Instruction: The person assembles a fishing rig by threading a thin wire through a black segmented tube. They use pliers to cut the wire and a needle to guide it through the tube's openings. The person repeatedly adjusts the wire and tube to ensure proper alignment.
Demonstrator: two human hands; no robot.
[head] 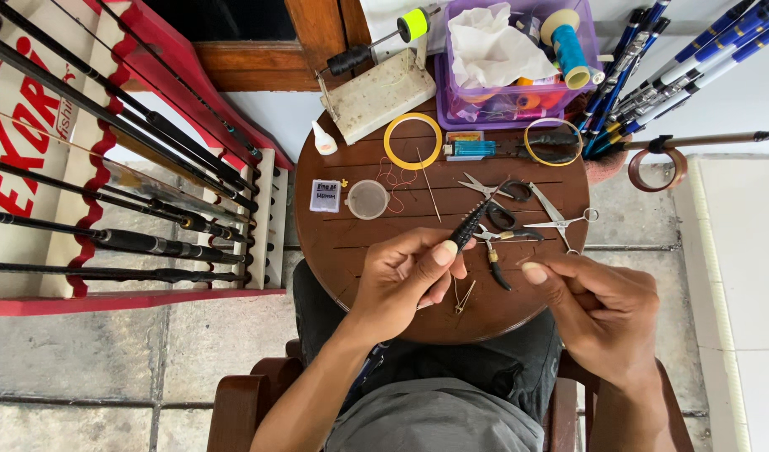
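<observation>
My left hand (405, 276) is closed on a thin black rod piece (470, 224) whose ridged end points up and to the right over the round wooden table (351, 247). To its right, my right hand (598, 305) has its fingers curled with thumb and forefinger pinched; I cannot tell whether a fine thread lies between them. Between the hands lie small pliers with a yellow joint (495, 259) and a small metal wire guide (462, 295). Just beyond are black-handled scissors (503, 219).
On the table lie steel scissors (560, 219), two yellow rings (412, 141), a glue bottle (323, 139), a round clear lid (367, 199) and a purple tub (518, 96) of thread spools. A rack of fishing rods (125, 180) stands left; blue rods (686, 63) lean right.
</observation>
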